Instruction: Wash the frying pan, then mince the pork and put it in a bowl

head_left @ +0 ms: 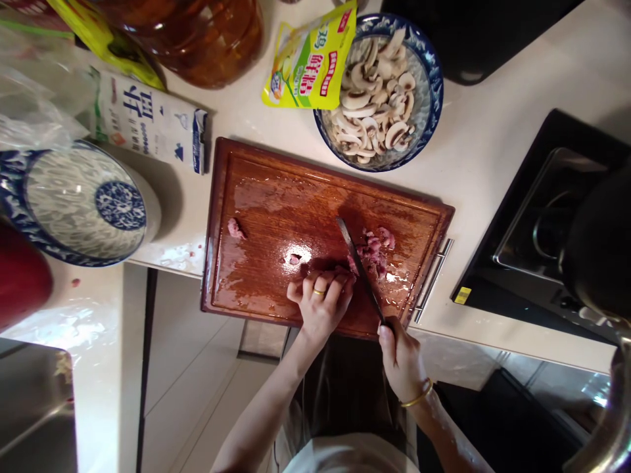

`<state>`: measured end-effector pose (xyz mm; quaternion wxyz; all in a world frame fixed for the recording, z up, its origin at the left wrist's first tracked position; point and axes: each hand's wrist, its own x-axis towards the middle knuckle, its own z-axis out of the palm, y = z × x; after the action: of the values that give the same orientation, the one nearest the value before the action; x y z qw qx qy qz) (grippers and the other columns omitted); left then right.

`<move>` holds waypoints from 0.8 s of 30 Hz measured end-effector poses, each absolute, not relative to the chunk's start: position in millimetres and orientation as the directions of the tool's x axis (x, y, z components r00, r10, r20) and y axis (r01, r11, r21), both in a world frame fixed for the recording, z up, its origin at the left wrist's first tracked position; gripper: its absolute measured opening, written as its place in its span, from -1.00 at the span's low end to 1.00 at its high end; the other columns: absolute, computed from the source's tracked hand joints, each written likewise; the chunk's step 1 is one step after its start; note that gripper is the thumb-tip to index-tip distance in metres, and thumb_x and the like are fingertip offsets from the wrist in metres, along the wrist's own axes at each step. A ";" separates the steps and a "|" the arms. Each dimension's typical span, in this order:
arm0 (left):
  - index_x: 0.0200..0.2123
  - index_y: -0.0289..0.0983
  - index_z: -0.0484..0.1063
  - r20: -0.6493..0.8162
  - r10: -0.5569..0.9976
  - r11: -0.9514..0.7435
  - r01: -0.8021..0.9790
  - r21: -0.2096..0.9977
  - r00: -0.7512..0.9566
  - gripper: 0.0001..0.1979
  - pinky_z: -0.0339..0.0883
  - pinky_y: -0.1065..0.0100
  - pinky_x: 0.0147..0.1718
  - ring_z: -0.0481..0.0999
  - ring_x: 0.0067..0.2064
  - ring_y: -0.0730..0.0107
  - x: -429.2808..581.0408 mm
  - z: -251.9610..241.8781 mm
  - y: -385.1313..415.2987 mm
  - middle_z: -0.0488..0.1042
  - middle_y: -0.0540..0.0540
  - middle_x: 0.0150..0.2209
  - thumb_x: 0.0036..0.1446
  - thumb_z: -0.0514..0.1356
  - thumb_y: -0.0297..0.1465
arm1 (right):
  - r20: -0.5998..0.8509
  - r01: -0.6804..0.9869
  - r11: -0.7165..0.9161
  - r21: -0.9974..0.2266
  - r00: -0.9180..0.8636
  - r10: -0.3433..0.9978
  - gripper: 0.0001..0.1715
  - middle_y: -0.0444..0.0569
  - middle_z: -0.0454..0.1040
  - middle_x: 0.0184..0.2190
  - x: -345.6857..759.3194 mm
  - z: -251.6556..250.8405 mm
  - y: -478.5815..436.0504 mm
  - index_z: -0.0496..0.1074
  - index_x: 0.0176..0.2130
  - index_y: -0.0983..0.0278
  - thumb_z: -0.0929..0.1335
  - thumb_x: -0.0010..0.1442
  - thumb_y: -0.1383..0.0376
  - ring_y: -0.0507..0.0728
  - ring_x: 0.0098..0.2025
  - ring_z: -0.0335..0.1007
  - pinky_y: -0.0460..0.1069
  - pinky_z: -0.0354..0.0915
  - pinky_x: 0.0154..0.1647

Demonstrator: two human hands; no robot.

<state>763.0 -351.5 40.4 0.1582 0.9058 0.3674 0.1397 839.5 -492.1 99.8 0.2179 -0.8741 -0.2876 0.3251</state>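
A wet wooden cutting board (276,197) lies across the counter's front edge. My right hand (401,355) is closed round the handle of a knife (359,264), whose blade slants up and left over the board. Just left of the blade, my left hand (323,295) presses curled fingers on a piece of raw meat, mostly hidden beneath them. Chopped meat (375,251) is heaped on the blade's right side. One small lump of meat (235,228) sits near the board's left end, and a tiny scrap (294,259) lies near its middle.
Behind the board stands a patterned bowl of sliced mushrooms (374,105), overlapped by a yellow seasoning packet (310,62). A white packet (152,125) and a blue-white bowl (83,203) are at left. A black stove (532,230) is at right, a sink (34,407) lower left.
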 end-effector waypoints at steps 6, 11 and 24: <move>-0.17 -0.10 0.48 0.066 0.634 -0.720 0.557 0.413 0.771 -0.77 0.03 0.19 -0.13 0.35 -0.14 0.23 760.2 35.6 -349.1 0.51 -0.03 -0.27 0.04 0.25 -0.38 | -0.387 0.425 -0.741 -0.519 0.656 0.648 -0.57 -0.04 0.48 -0.58 835.8 88.9 -486.9 0.36 -0.25 0.31 0.07 0.35 0.13 0.11 -0.59 0.42 -0.06 0.17 -0.62; -0.12 -0.11 0.47 0.081 0.587 -0.755 0.510 0.412 0.805 -0.74 0.07 0.19 -0.16 0.35 -0.13 0.23 760.8 33.9 -345.8 0.51 -0.04 -0.26 0.07 0.23 -0.38 | -0.408 0.463 -0.756 -0.462 0.646 0.645 -0.53 -0.01 0.50 -0.55 833.4 85.5 -487.9 0.37 -0.17 0.33 0.05 0.35 0.12 0.12 -0.58 0.42 -0.05 0.17 -0.61; -0.18 -0.09 0.50 0.105 0.581 -0.771 0.503 0.391 0.807 -0.80 0.08 0.18 -0.20 0.39 -0.16 0.23 762.7 31.8 -345.5 0.54 -0.02 -0.26 0.09 0.23 -0.40 | -0.392 0.489 -0.757 -0.433 0.654 0.647 -0.39 0.04 0.51 -0.53 856.6 77.3 -461.9 0.41 -0.21 0.33 -0.02 0.34 0.06 0.13 -0.57 0.43 -0.04 0.23 -0.56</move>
<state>762.7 -345.5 31.8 0.1751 0.9344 0.2899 0.1105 856.6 -461.9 77.3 0.1459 -0.8977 -0.3164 0.2696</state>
